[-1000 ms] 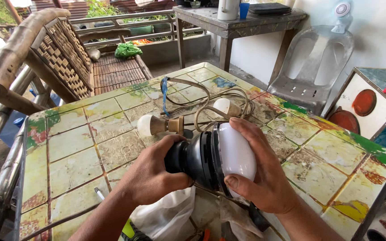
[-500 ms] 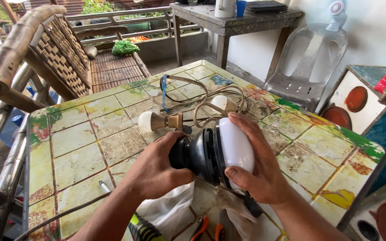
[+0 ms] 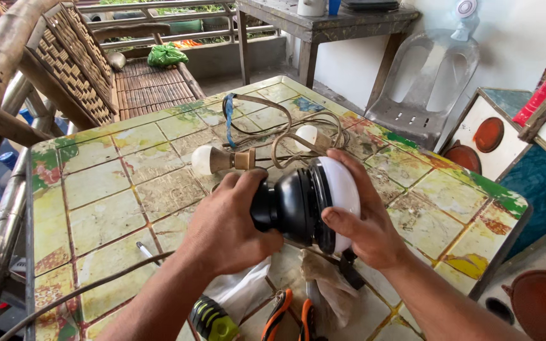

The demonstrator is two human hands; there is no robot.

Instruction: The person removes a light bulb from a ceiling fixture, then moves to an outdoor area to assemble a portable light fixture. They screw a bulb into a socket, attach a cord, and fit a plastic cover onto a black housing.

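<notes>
Both hands stay clamped on the lamp [image 3: 304, 205] above the tabletop [image 3: 96, 208], the left hand [image 3: 229, 224] wrapping its black base and the right hand [image 3: 364, 221] cupping the white dome, now turned slightly, while the bulbs [image 3: 205, 159] and cord [image 3: 273, 126] lie beyond, unmoved.

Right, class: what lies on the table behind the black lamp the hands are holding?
Behind the black lamp on the tiled table lie two bulb sockets joined by a coiled beige cord. The lamp and right hand hide part of the cord.
</notes>
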